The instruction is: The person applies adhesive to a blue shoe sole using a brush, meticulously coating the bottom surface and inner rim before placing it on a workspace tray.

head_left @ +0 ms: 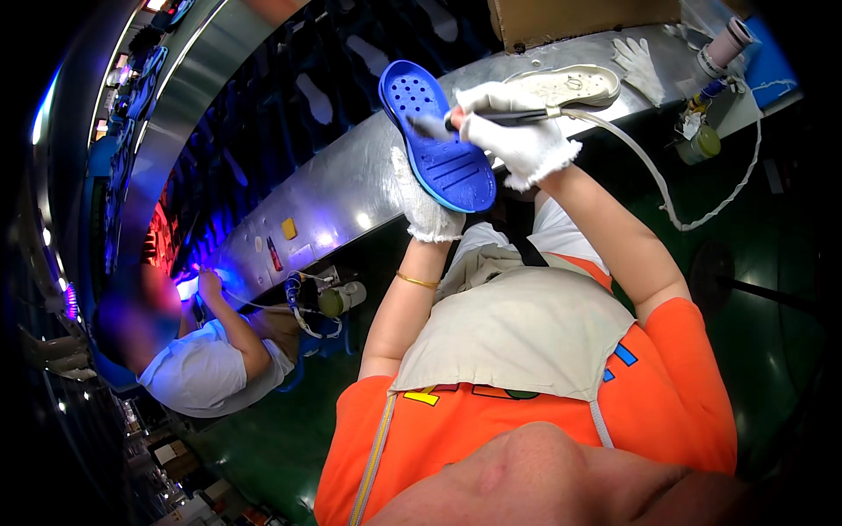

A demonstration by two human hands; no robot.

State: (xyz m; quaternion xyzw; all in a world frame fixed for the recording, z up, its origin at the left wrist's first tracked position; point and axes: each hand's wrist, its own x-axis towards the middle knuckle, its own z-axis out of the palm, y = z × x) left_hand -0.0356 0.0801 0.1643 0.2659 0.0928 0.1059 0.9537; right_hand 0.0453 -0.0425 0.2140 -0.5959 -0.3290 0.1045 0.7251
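Note:
My left hand [425,206], in a white knitted glove, grips a blue shoe sole [447,162] by its lower left edge. The sole is tilted up above the metal bench edge, its inner face with round holes and slots towards me. In my gloved right hand [517,145] is a glue brush [509,116] with a dark handle. Its bristles lie over the middle of the sole; whether they touch cannot be told. A pale hose [649,167] runs from the brush's rear end. Just behind my right hand, a white shoe sole [574,85] rests on the bench.
A spare white glove [638,66] and a cardboard box [588,19] are on the metal bench [342,188]. Right of them stand a pale bottle [726,44] and a greenish jar [702,145]. Soles lie on a dark conveyor [311,96] beyond. Another person [210,359] works at left.

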